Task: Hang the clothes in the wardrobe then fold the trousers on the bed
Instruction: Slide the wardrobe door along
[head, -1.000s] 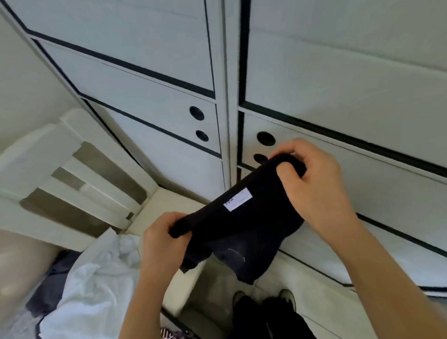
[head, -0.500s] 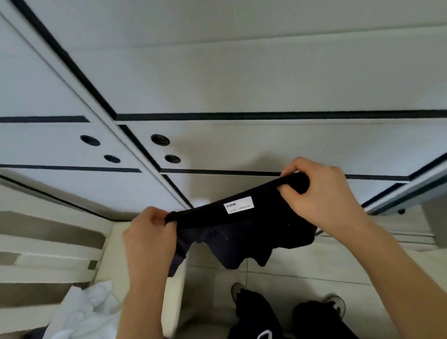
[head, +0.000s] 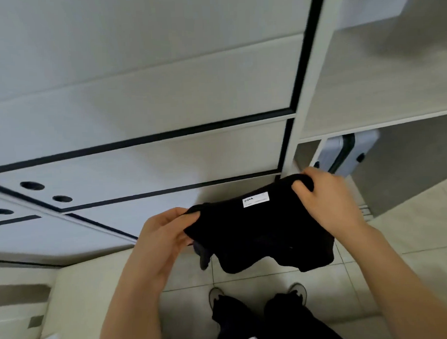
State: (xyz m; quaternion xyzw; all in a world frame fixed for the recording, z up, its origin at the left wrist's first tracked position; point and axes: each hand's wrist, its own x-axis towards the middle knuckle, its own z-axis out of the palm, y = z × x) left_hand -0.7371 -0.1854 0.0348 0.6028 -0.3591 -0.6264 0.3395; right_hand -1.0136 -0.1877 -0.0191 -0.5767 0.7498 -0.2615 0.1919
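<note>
A black garment with a small white label hangs in the air in front of the white wardrobe. My left hand grips its left edge and my right hand grips its right edge, stretching the top edge between them. The lower part of the cloth droops in folds. The wardrobe doors on the left are closed; an open section with a pale shelf shows at the right.
A grey suitcase stands under the shelf in the open section. The tiled floor lies below, with my feet on it. A cream bed frame sits at the lower left.
The view has swung to the right: the pile of clothes on the bed has left the frame and the open wardrobe section with the suitcase has come in. Both hands keep their grip on the garment.
</note>
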